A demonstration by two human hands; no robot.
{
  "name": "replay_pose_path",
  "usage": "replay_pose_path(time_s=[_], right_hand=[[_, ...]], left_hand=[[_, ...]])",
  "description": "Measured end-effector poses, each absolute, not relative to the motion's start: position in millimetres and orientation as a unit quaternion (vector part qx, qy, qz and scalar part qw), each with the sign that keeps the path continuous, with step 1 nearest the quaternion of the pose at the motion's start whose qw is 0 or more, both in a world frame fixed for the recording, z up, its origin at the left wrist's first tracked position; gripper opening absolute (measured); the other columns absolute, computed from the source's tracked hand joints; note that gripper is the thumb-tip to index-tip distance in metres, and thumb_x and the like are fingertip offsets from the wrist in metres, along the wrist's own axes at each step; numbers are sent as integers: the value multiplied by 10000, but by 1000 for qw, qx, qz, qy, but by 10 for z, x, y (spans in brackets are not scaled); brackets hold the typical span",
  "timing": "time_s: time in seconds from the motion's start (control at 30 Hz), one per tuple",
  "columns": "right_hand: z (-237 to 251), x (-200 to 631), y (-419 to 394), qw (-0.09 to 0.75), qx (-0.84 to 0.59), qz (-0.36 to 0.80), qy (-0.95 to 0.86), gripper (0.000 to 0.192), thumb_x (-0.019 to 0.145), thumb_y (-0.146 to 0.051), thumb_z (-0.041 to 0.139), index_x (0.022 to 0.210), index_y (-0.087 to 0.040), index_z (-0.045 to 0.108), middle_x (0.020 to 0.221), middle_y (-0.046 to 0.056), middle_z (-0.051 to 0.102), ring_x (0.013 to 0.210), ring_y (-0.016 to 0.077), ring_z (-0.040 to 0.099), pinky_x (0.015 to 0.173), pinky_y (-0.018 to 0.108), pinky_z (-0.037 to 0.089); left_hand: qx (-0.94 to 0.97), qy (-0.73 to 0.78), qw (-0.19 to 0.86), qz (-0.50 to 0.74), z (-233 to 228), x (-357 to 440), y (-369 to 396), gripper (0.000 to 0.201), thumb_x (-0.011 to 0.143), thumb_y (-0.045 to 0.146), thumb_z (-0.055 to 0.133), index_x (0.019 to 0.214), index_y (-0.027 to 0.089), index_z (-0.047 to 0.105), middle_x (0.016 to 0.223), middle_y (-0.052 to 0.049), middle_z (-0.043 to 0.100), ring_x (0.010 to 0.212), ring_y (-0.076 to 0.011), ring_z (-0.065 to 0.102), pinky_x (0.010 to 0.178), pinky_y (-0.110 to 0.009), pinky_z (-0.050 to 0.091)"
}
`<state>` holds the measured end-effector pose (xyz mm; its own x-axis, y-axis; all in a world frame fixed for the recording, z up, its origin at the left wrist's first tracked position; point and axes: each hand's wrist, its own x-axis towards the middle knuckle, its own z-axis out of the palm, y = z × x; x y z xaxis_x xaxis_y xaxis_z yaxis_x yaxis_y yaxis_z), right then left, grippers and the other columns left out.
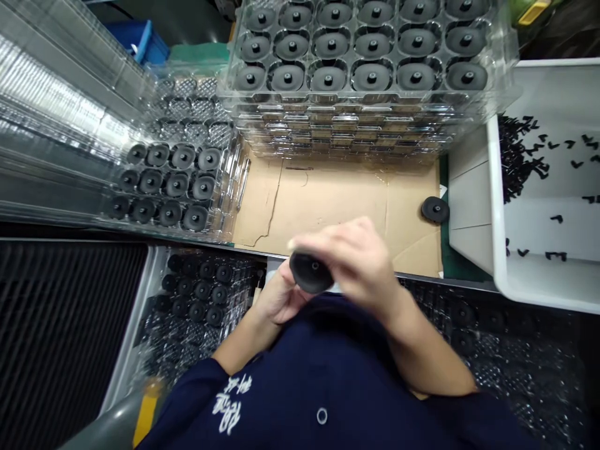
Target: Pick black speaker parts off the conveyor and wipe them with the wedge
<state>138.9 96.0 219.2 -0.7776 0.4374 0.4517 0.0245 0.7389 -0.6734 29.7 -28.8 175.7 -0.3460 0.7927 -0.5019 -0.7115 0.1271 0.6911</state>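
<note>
A round black disc-shaped part (pixel 310 273) with a small centre hole is held close to my body, above the near edge of the cardboard sheet (pixel 328 200). My left hand (pixel 280 301) grips it from below and behind. My right hand (pixel 356 256), blurred, is curled over its right side and top with the fingers touching it. A second black disc (pixel 435 210) lies alone on the right end of the cardboard.
A tall stack of clear trays (pixel 356 75) filled with black discs stands at the back. A lower clear tray of discs (pixel 173 187) sits at the left. A white bin (pixel 539 187) with small black clips is at the right. More trays lie below the bench.
</note>
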Motion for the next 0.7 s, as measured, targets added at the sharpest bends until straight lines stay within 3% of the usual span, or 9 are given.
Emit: replay_pose_path(time_s=[0.13, 0.2, 0.37, 0.57, 0.7], right_hand=[[1724, 1634, 1233, 228, -332, 379, -833, 217, 914, -264, 536, 1064, -244, 690, 951, 6, 719, 787, 140, 616, 735, 291, 424], [1422, 1760, 1218, 198, -397, 394, -805, 254, 909, -304, 517, 1078, -229, 692, 988, 32, 713, 748, 151, 611, 703, 298, 448], [912, 1854, 979, 100, -396, 402, -820, 294, 885, -291, 497, 1077, -182, 692, 991, 85, 720, 851, 218, 640, 817, 397, 464], [1046, 1664, 1105, 159, -405, 400, -807, 318, 888, -309, 495, 1131, -199, 667, 1007, 83, 705, 868, 206, 611, 806, 382, 483], [1182, 1578, 1120, 197, -411, 467, -758, 288, 888, -335, 520, 1087, -202, 681, 1030, 61, 701, 859, 181, 614, 802, 344, 491]], left_hand=[[18, 385, 641, 664, 1826, 196, -297, 712, 517, 586, 823, 1138, 302, 621, 1271, -71, 618, 1047, -277, 660, 898, -389, 552], [3, 367, 639, 675, 1817, 159, -321, 703, 517, 557, 838, 1141, 327, 610, 1242, -59, 631, 1025, -256, 667, 880, -365, 555], [-10, 382, 641, 666, 1738, 146, -366, 797, 511, 607, 813, 1219, 362, 544, 1171, -36, 647, 1032, -246, 656, 890, -351, 539], [4, 377, 646, 663, 1813, 170, -317, 744, 499, 599, 822, 1155, 330, 599, 1175, -47, 655, 998, -259, 671, 880, -384, 548], [24, 368, 638, 676, 1822, 173, -312, 708, 508, 594, 818, 1133, 325, 626, 1189, -43, 660, 1001, -255, 673, 876, -372, 552]])
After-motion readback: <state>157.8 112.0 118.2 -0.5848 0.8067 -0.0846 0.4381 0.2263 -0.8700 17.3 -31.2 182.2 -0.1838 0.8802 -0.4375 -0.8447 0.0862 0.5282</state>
